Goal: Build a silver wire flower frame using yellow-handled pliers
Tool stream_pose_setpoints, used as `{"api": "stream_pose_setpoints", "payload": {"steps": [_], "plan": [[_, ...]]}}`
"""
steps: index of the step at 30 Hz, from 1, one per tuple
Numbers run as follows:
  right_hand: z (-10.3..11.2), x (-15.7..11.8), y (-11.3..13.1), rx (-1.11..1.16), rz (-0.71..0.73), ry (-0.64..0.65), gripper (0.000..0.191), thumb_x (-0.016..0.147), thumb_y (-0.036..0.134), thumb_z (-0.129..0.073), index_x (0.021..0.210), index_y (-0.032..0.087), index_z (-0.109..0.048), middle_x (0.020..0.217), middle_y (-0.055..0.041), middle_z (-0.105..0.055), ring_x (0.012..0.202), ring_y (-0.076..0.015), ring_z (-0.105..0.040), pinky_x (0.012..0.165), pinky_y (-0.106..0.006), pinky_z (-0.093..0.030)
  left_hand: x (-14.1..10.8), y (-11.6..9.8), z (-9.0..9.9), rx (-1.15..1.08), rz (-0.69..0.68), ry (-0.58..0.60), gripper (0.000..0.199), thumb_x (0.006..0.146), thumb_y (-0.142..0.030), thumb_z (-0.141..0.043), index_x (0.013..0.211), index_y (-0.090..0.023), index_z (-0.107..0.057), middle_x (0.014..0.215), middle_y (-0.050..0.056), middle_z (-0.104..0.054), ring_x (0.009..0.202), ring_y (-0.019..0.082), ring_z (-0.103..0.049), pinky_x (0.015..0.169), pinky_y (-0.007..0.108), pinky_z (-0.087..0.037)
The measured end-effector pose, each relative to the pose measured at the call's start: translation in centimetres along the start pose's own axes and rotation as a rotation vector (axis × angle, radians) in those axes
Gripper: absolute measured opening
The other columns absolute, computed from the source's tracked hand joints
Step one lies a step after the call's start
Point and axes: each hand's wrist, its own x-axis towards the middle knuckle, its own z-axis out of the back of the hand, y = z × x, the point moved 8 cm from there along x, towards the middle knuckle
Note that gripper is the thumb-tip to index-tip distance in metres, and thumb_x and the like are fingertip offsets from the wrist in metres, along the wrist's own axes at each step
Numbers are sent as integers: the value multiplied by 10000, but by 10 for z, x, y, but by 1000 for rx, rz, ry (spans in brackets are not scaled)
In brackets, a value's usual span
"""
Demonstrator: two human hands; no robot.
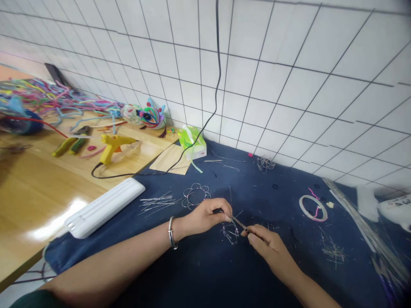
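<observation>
My left hand, with silver bangles at its wrist, is closed in a pinch on a thin metal wire. My right hand is closed around a slim metal tool whose tip reaches the wire close to my left fingertips. Its handle is hidden in the fingers, so I cannot tell pliers from tweezers. Just below the tool are short wire ends with small pinkish beads. Behind my left hand, a flower-shaped wire ring lies on the dark blue cloth.
Straight wire pieces lie beside a white oblong device. Farther left are a yellow glue gun with its cord, pliers and colourful pipe cleaners. A tissue pack, a white ring and a wire bundle sit around the cloth.
</observation>
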Motion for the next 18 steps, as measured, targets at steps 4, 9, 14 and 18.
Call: {"api": "stream_pose_setpoints", "payload": {"steps": [4,9,14,18], "plan": [[0,-1,-1,3,5,15,288,877,404,-408,808,195,-593,834,-10,-580,749,-136,-528,653,-247,-399,0,2,-1,4,-1,8,116,811,-220,-564,772,-111,-565,804,56,-580,743,125,-558,689,264,-451],[6,0,4,-67,47,-30,266,876,374,-419,795,184,-586,832,-26,-579,757,-143,-537,677,-265,-420,0,4,1,52,28,-17,124,802,-238,-575,786,-115,-574,804,50,-577,737,124,-554,689,262,-451],[12,-1,9,-189,113,-74,217,868,339,-434,828,195,-591,785,-24,-573,739,-148,-527,686,-286,-435,0,2,1,78,57,-9,136,804,-248,-570,801,-113,-582,800,50,-577,726,123,-553,674,257,-454],[17,-2,8,-300,185,-126,189,860,318,-451,902,204,-596,791,-32,-576,759,-160,-523,723,-313,-439,1,0,1,113,62,-4,134,800,-247,-573,825,-117,-596,812,49,-590,736,124,-560,685,254,-456]]}}
